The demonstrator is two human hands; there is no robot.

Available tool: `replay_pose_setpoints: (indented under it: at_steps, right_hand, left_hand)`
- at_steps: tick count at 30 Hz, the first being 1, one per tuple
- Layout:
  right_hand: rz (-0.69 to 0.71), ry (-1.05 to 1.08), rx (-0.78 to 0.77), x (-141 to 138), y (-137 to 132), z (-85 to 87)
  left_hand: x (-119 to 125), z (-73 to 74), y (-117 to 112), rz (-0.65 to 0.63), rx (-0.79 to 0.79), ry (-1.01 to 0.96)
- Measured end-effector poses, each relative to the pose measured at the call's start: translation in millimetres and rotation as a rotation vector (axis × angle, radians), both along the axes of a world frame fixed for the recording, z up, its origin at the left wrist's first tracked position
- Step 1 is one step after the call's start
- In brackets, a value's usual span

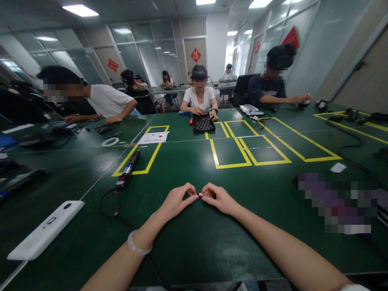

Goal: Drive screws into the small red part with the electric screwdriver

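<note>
My left hand (178, 199) and my right hand (218, 198) meet over the green table (194, 242), just in front of me. Both pinch a tiny red and white part (201, 195) between thumb and fingertips. The remaining fingers of each hand are curled in. A pale bangle (138, 244) circles my left wrist. The part is too small to name.
A white flat device (45, 234) lies at the left. A pen-like tool with a black cable (129, 169) lies ahead left. Yellow tape boxes (251, 151) mark the table. A black tray (203, 123) sits before a person opposite. Other people sit around the table.
</note>
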State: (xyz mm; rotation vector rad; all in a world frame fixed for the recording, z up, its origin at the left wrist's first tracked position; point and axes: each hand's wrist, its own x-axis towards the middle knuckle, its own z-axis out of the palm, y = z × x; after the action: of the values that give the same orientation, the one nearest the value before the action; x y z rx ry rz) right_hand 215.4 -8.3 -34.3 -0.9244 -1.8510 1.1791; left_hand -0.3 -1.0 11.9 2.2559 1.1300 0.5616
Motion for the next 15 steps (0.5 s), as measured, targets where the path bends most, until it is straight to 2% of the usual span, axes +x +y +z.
replay_pose_setpoints:
  at_steps: [2,4,7,9,11,12,15]
  right_hand:
    - [-0.023,-0.020,0.000,1.1,1.0,0.0]
    - [-0.035,-0.038,-0.004,2.2,1.8,0.2]
    - [-0.028,-0.044,-0.002,2.8,2.2,0.1]
    - [-0.020,-0.039,0.004,2.4,2.1,-0.2]
    - [-0.018,-0.038,0.007,1.7,1.8,-0.5]
    - [-0.019,-0.037,0.008,1.4,1.7,-0.6]
    - [-0.017,-0.040,0.012,1.2,1.6,-1.1]
  left_hand:
    - [-12.7,2.9,10.9,0.075,0.073,0.057]
    - [-35.1,3.6,26.9,0.204,0.183,0.134]
    - [-86.4,-0.4,53.4,0.485,0.377,0.279]
    - [-126.0,-5.0,66.5,0.700,0.453,0.397]
    - [-162.3,-9.5,73.6,0.892,0.435,0.513]
    - [-177.2,-11.4,75.2,0.959,0.366,0.560]
    - [-204.8,-15.0,76.2,1.034,0.101,0.627]
